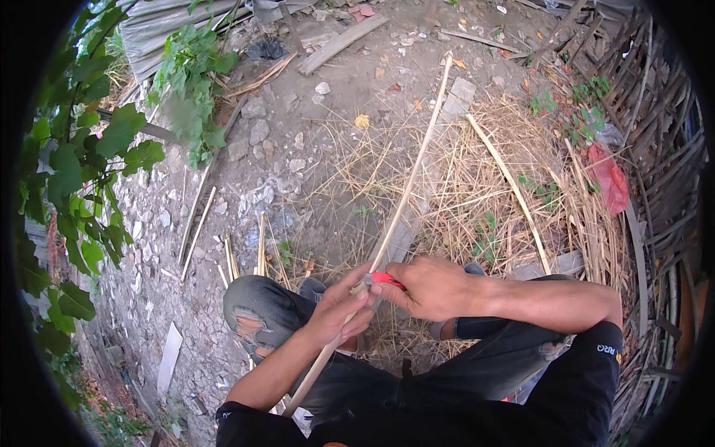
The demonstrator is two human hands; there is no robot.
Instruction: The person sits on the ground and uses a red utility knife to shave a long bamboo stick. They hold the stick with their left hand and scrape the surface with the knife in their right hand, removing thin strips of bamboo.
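The left hand (339, 307) was closed around a long pale wooden stick (406, 190); a red-handled tool (386, 279) was gripped by the curled right hand (436, 284).

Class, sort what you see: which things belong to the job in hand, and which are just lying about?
Job in hand:
Long pale stick, gripped by the left hand
Red-handled tool, held in the right hand at the stick

Apparently just lying about:
Red plastic scrap
Flat plank
Stones

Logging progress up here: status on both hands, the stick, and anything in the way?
Left hand around the long stick. Right hand holding a red tool at the stick. Loose straw ahead, nothing seen blocking the stick.
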